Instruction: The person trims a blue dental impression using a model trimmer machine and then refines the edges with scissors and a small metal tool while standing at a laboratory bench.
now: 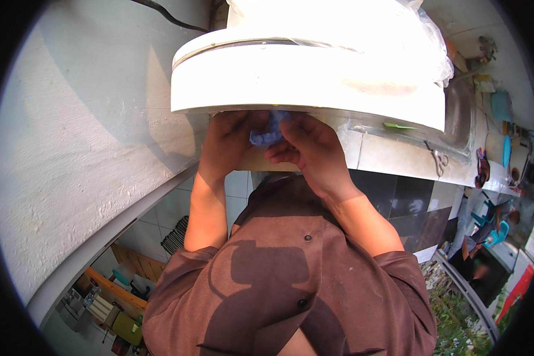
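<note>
Just below the front edge of a white round-edged appliance [314, 77], a crumpled blue piece of thin plastic [268, 136] lies between my two hands. My right hand [314, 142] pinches its right side between thumb and fingers. From the other side, my left hand [226, 141] is curled against the plastic's left edge. The left fingertips are in deep shadow beneath the appliance and partly hidden. What the upper end of the blue plastic touches is hidden there too.
Scissors [439, 161] lie on the tiled counter [385, 154] to the right, with a green strip [399, 126] behind them, near a sink [458, 113]. Clear plastic [436, 53] drapes the appliance's right side. A pale wall [89, 130] stands close on the left.
</note>
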### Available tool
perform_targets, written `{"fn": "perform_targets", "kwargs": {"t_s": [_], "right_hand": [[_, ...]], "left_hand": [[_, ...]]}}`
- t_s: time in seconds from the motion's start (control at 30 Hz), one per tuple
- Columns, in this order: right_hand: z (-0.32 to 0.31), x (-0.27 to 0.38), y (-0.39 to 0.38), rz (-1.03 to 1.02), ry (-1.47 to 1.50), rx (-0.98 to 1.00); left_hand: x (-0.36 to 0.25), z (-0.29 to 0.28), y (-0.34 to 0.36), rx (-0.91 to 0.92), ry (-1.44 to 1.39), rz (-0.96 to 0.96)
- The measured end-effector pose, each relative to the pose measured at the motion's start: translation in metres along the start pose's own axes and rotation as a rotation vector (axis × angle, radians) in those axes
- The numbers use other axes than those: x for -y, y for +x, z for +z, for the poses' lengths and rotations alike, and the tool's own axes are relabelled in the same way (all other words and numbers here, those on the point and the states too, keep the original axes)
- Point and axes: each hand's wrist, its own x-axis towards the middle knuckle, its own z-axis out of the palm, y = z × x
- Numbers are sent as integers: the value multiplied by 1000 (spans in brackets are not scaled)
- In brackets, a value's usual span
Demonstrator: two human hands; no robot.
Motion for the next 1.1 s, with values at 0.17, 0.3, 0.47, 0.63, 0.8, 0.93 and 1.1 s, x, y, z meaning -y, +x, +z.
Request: {"fn": "perform_targets", "kwargs": {"t_s": [0.17,0.3,0.47,0.63,0.8,0.93,1.1], "right_hand": [[2,0,2,-11,66,-23],[3,0,3,-17,79,-23],[2,-1,3,-12,92,-15],[0,-4,-1,1,57,-19],[0,-6,-6,-6,-35,-58],[0,-10,-6,-60,-140,-42],[-3,-12,3,-175,-318,-38]], "left_hand": [[9,7,1,-85,17,-20],[9,8,1,-75,19,-10],[8,10,-1,-102,19,-19],[4,7,-2,-71,144,39],[-10,-3,-21,37,-202,-118],[-6,5,-28,14,-298,-88],[-2,9,-18,-123,-156,-54]]}}
